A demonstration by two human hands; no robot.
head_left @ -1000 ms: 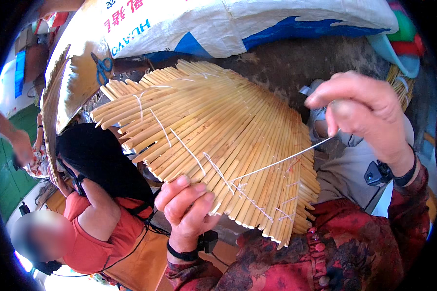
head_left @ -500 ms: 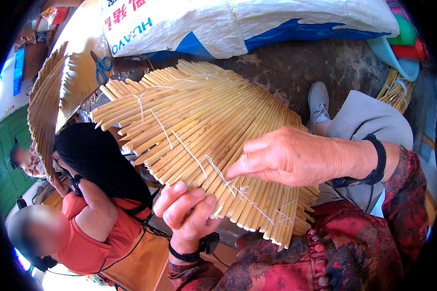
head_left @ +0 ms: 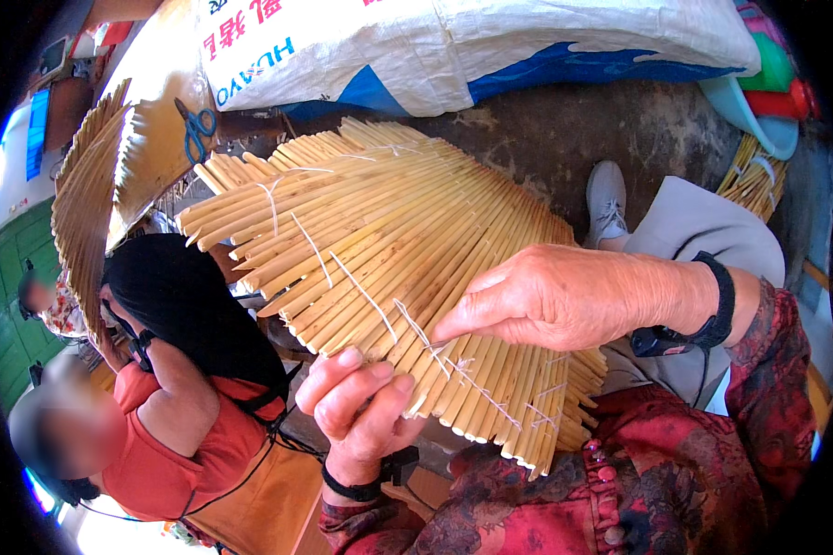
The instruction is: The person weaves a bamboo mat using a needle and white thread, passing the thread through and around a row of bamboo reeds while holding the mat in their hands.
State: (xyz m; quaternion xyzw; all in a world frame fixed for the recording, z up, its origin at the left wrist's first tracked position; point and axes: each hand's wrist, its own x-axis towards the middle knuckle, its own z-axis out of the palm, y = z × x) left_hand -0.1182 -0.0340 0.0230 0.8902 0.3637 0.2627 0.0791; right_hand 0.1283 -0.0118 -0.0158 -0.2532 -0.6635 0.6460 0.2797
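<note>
Two hands work at one fan-shaped mat of pale stalks (head_left: 379, 213), which spreads up and away from both, in front of the person's red patterned top (head_left: 676, 462). The left hand (head_left: 361, 416) has its grip closed on the mat's lower edge, fingertips showing over the stalk ends, thumb hidden. The right hand (head_left: 555, 301) lies across the mat's lower right part, its fingertips down at a stitch of white thread (head_left: 366, 300), just up and right of the left fingers. That grip looks narrow, but I cannot tell whether it is closed on the thread. Beyond the mat lies a white and blue sack (head_left: 528, 46), with scissors (head_left: 192, 123) near its left end. At left, a co-worker in orange (head_left: 176, 444) sits beside another stalk piece (head_left: 88, 203).
</note>
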